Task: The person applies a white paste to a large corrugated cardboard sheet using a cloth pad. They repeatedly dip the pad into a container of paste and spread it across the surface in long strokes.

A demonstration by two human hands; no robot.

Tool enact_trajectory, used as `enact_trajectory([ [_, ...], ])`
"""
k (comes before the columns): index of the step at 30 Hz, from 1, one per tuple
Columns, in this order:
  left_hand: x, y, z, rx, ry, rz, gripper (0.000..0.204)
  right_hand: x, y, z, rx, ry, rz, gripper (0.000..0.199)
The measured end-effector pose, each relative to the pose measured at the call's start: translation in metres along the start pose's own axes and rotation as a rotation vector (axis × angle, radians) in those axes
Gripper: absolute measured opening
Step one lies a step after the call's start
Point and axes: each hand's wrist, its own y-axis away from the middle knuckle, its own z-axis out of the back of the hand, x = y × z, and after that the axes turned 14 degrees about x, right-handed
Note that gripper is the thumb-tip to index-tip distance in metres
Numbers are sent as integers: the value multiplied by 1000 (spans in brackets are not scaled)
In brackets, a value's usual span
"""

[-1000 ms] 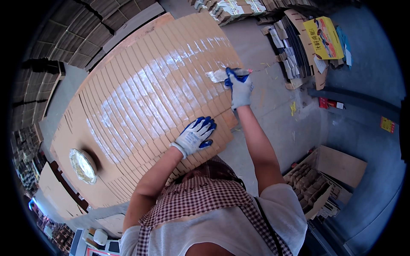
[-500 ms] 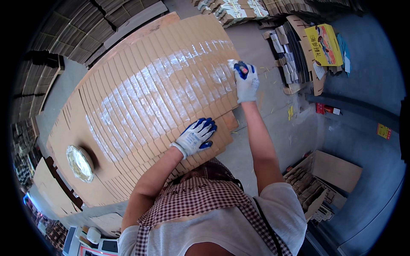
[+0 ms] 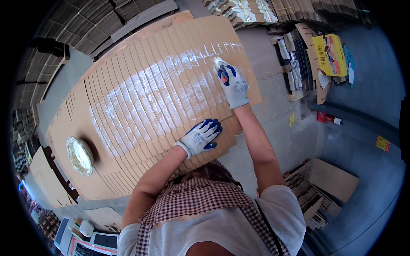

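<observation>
White-gloved left hand (image 3: 199,138) lies flat, right hand (image 3: 234,87) stretched forward.

Cardboard sheets (image 3: 149,96) and hand tool (image 3: 224,80)

The brown sheets lie flat, overlapped in a stepped row, glossy over their middle area. The tool, possibly a brush, is largely hidden; it is at the glossy area's right end.
</observation>
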Motion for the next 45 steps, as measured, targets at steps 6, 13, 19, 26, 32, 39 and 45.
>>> enact_trajectory([
  [6,2,-2,7,79,45,24,58,77,7,0,218,51,275,46],
  [13,2,-1,0,-9,24,17,59,34,-33,-3,13,12,37,54],
  [19,3,-1,3,35,100,29,60,80,-28,-17,218,59,256,52],
  [26,5,1,1,-17,81,21,60,72,-58,-2,148,39,11,51],
  [32,4,2,2,-1,62,12,61,75,-59,-12,156,-26,-51,41],
  [39,5,2,0,-6,21,3,62,81,-87,4,118,-251,-23,35],
  [45,7,4,-4,-18,47,16,63,62,-102,10,62,-206,-124,37],
])
